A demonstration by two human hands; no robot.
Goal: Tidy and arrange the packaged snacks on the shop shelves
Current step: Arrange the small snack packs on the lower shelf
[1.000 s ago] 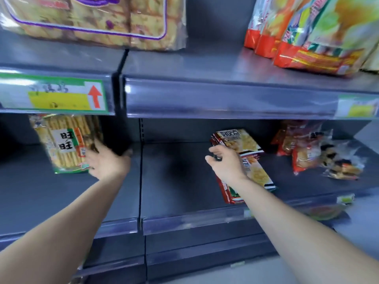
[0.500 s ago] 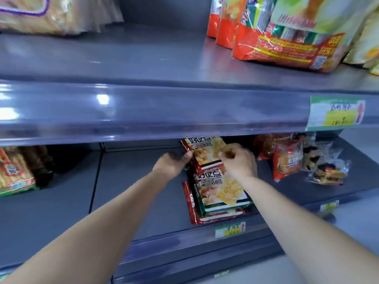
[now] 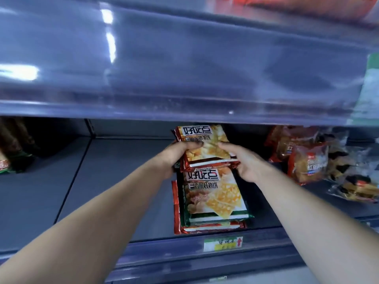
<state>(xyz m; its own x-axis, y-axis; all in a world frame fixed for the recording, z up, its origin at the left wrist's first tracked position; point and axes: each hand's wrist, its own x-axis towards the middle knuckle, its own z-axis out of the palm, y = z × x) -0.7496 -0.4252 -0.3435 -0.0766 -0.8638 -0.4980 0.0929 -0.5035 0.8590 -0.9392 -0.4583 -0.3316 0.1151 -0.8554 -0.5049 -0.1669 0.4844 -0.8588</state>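
Note:
On the grey lower shelf (image 3: 114, 181) lies a stack of flat biscuit packs. The top one, a red-edged biscuit pack (image 3: 202, 138), sits tilted at the back of the stack. My left hand (image 3: 176, 154) grips its left edge, thumb on the front. My right hand (image 3: 244, 160) grips its right edge, fingers on the front. Under it lies a green-edged biscuit pack (image 3: 211, 195), and beneath that another red pack (image 3: 205, 227) shows at the front and left.
Red and clear bread bags (image 3: 307, 160) lie to the right on the same shelf. A snack bag (image 3: 10, 158) stands at the far left. The upper shelf's front rail (image 3: 184, 68) hangs low overhead. A price label (image 3: 222, 243) is on the lower rail.
My left hand left the cracker bag at the left and came over to the biscuit stack. Both hands now hold the top red pack. The view moved closer and lower.

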